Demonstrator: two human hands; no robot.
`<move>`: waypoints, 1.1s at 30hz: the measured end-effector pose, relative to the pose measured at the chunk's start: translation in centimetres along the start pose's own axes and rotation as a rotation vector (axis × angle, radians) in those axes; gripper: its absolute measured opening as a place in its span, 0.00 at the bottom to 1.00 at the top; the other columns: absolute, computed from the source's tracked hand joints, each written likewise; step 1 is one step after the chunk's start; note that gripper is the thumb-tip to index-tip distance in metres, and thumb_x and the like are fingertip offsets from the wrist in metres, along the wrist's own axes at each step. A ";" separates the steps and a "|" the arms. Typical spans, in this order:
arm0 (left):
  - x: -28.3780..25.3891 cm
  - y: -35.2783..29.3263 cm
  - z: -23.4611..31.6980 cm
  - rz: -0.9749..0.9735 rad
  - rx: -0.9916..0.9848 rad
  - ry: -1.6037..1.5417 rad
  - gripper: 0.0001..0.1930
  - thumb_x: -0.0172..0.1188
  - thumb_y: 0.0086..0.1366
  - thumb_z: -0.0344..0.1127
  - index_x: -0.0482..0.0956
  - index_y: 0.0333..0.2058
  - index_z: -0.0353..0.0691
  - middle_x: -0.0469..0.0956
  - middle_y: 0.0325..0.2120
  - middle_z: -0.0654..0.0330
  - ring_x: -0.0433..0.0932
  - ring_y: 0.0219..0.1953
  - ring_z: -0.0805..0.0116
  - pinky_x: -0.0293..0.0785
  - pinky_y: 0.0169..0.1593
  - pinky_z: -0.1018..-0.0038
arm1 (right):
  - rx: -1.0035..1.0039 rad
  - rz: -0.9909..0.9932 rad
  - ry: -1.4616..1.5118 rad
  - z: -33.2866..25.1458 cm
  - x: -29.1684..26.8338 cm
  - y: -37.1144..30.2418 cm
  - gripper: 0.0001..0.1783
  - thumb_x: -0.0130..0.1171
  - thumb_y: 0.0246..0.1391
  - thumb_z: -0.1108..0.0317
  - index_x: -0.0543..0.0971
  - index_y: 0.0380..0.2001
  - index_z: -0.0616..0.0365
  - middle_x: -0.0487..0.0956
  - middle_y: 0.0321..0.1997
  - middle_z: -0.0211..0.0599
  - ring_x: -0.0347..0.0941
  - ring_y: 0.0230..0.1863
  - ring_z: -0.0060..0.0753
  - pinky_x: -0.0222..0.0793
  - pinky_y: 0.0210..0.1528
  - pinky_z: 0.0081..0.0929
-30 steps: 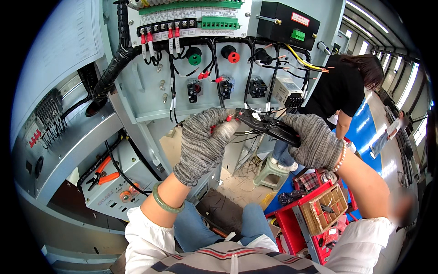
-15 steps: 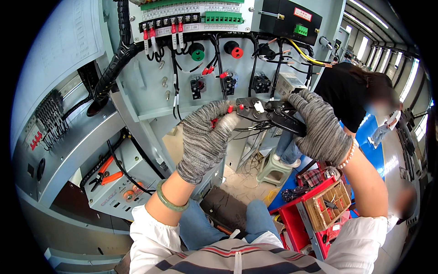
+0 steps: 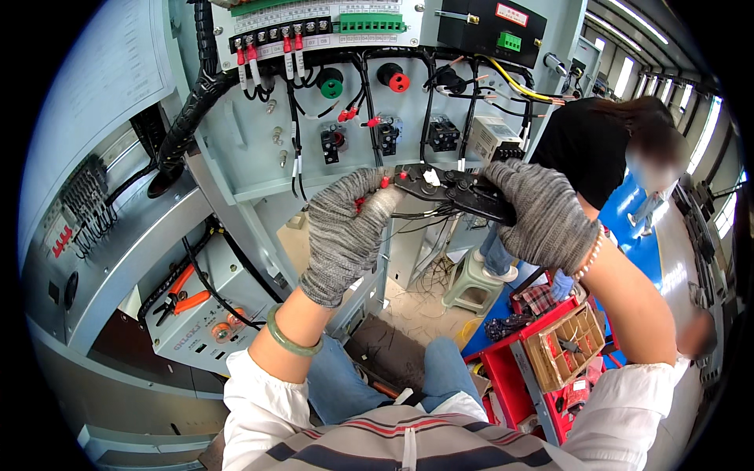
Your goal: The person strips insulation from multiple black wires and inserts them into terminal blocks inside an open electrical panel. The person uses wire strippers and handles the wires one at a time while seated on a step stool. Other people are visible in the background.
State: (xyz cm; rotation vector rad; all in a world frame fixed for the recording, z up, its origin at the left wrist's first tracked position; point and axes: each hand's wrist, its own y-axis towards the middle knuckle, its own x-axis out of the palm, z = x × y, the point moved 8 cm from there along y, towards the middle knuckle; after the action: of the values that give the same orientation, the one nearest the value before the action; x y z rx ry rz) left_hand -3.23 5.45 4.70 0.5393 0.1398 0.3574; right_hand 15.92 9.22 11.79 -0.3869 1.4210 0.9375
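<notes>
In my gloved right hand (image 3: 542, 212) are the handles of a black crimping tool (image 3: 452, 192), fingers wrapped round them. The tool's jaw end points left, toward my left hand (image 3: 349, 235), also in a grey knitted glove. Its thumb and fingers are pinched on small red terminals (image 3: 385, 182) right at the jaws. More red shows between those fingers, partly hidden by the glove. Thin black wires (image 3: 428, 216) hang below the tool. Behind both hands stands the pale green panel (image 3: 251, 149) with black switch blocks (image 3: 444, 133), a green button body (image 3: 331, 82) and a red one (image 3: 394, 78).
At left, orange-handled pliers (image 3: 182, 298) lie on a grey box (image 3: 208, 330). A red tool cart (image 3: 503, 377) with a divided cardboard tray (image 3: 561, 345) stands at lower right. Beyond it a person in black (image 3: 581, 149) bends over near a green stool (image 3: 473, 286).
My view has shifted slightly, and the panel sits a little further left and up. Both hands and the crimping tool moved slightly left together; the tool's handles look closer together.
</notes>
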 end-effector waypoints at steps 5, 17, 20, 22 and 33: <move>0.0 -0.5 1.0 0.024 0.111 0.027 0.12 0.64 0.59 0.34 0.82 0.41 0.39 0.79 0.27 0.67 0.71 0.29 0.82 0.68 0.33 0.82 | 0.007 0.341 -0.100 -1.3 -3.0 -2.1 0.37 0.64 0.26 0.72 0.69 0.49 0.59 0.70 0.45 0.50 0.65 0.50 0.55 0.60 0.57 0.45; -1.3 -5.4 5.0 0.279 0.898 0.612 0.15 0.58 0.62 0.34 0.77 0.47 0.40 0.79 0.34 0.54 0.77 0.34 0.68 0.73 0.36 0.76 | 0.251 0.456 0.901 2.3 0.8 -7.1 0.33 0.54 0.31 0.78 0.68 0.49 0.63 0.72 0.45 0.39 0.71 0.46 0.37 0.68 0.51 0.31; 0.2 -7.3 0.1 -0.041 0.178 0.049 0.17 0.58 0.62 0.38 0.76 0.47 0.38 0.79 0.35 0.52 0.79 0.35 0.62 0.74 0.38 0.71 | 0.323 0.457 1.506 1.1 3.8 -9.1 0.31 0.53 0.39 0.80 0.68 0.52 0.61 0.74 0.46 0.36 0.71 0.46 0.27 0.69 0.51 0.28; 5.2 -9.2 -2.3 -0.330 0.035 -0.036 0.17 0.58 0.62 0.40 0.76 0.46 0.35 0.79 0.33 0.51 0.79 0.33 0.56 0.75 0.39 0.69 | 0.367 0.300 1.622 -0.1 5.9 -9.2 0.32 0.56 0.38 0.80 0.67 0.53 0.62 0.74 0.45 0.37 0.72 0.45 0.29 0.71 0.49 0.28; 7.8 -11.5 -5.7 -0.479 -0.123 0.090 0.16 0.56 0.63 0.41 0.77 0.42 0.34 0.77 0.29 0.46 0.78 0.33 0.51 0.73 0.39 0.66 | 0.232 -0.418 1.346 -3.1 8.5 -10.4 0.49 0.73 0.36 0.59 0.61 0.61 0.62 0.73 0.53 0.40 0.68 0.53 0.33 0.62 0.57 0.30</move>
State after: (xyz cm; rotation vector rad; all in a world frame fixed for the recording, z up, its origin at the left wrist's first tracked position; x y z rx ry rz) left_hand 6.18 1.86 -6.46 0.3531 0.3244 -0.0774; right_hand 20.53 3.34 0.25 -1.2135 2.4604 0.0464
